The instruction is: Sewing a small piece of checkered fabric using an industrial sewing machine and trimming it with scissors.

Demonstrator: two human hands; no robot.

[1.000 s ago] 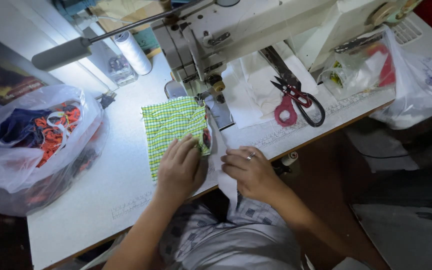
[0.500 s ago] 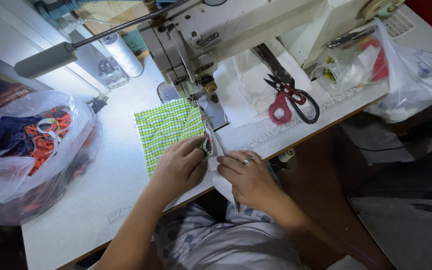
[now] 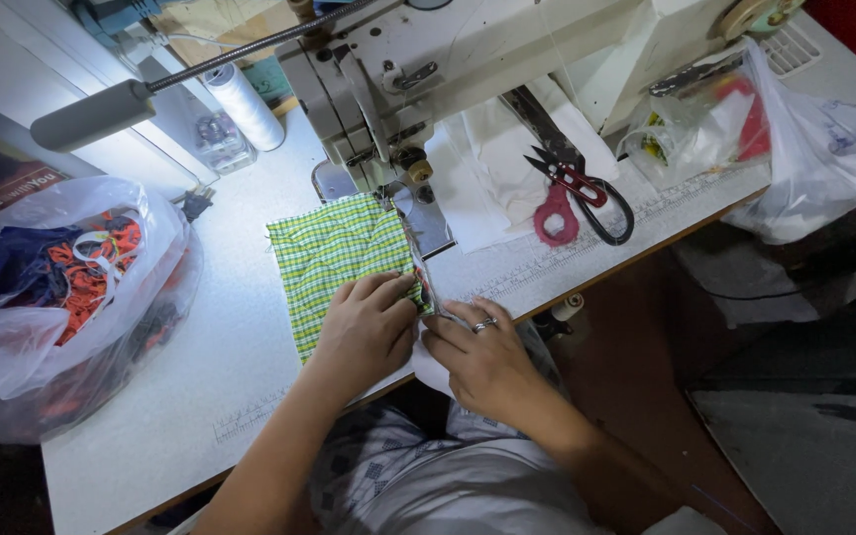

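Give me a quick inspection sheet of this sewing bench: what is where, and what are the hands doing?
Surface: white table, lit from above.
Job's things: green checked cloth lies flat by the sewing machine, one edge under the foot.
Hands: left hand presses the cloth; right hand, wearing a ring, pinches its edge.
Clutter: scissors with pink and black handles, white thread spool, clear bag of coloured scraps, more plastic bags on the right.
Cables: a black plug behind the scrap bag.
Surroundings: gooseneck lamp; dark floor.
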